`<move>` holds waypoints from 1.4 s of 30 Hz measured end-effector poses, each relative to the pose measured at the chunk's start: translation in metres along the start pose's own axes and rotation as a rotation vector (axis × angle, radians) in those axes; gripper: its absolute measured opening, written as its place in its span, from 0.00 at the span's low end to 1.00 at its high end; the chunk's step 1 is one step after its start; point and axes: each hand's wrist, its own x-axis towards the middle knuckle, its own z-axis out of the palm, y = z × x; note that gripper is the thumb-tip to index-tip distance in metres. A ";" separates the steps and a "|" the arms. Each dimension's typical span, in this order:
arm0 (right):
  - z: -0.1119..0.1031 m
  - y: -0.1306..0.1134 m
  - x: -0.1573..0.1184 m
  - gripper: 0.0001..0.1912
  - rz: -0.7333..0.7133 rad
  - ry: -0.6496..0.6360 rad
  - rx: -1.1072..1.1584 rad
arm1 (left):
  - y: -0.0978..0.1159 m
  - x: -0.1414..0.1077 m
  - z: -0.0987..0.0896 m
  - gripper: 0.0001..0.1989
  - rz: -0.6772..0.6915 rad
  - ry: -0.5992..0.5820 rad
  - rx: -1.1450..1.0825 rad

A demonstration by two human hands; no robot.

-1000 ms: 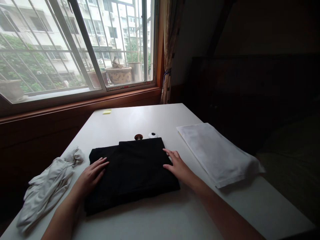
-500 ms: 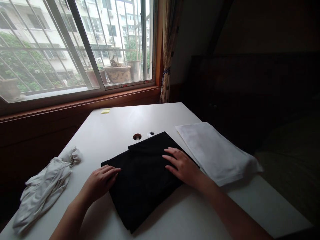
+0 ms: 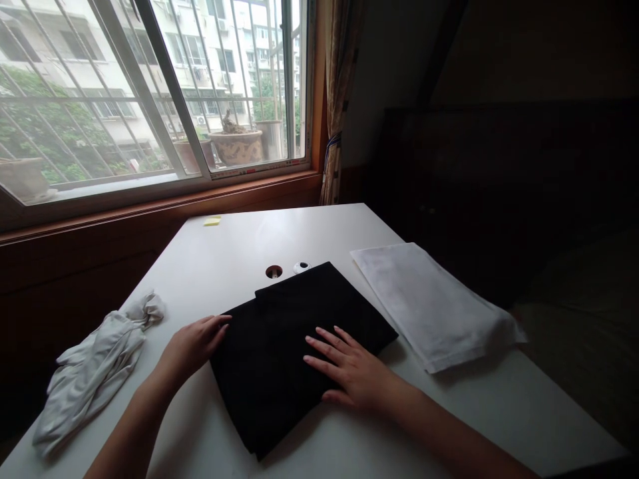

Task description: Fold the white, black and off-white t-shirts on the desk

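Note:
A folded black garment (image 3: 284,352) lies at a slant on the white table (image 3: 224,256), its layers not quite lined up at the far edge. At its left corner is my left hand (image 3: 192,346), fingers and thumb closed together over the fabric edge; the corner itself is hidden under the hand. My right hand (image 3: 349,372) rests flat on the right part of the garment, fingers spread and gripping nothing.
To the right lies a flat white cloth or bag (image 3: 429,306), its end over the table's edge. A crumpled pale cloth (image 3: 100,372) is on the left. Beyond the garment are a round cable hole (image 3: 274,272), a white cap (image 3: 302,267) and a yellow note (image 3: 212,220). A barred window stands behind.
My right hand has slid toward me and a little left over the garment, flattening out. My left hand has shifted slightly left and away from me along the corner.

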 end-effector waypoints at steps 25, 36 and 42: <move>0.011 -0.032 0.026 0.06 -0.190 0.492 0.001 | 0.064 0.099 0.018 0.23 -0.284 -0.082 -0.365; -0.025 -0.052 0.037 0.13 -0.226 0.676 0.077 | 0.062 0.086 -0.005 0.22 -0.360 -0.020 -0.848; -0.040 -0.082 0.055 0.12 -0.273 0.654 0.136 | 0.056 0.068 -0.044 0.28 -0.340 0.066 -0.933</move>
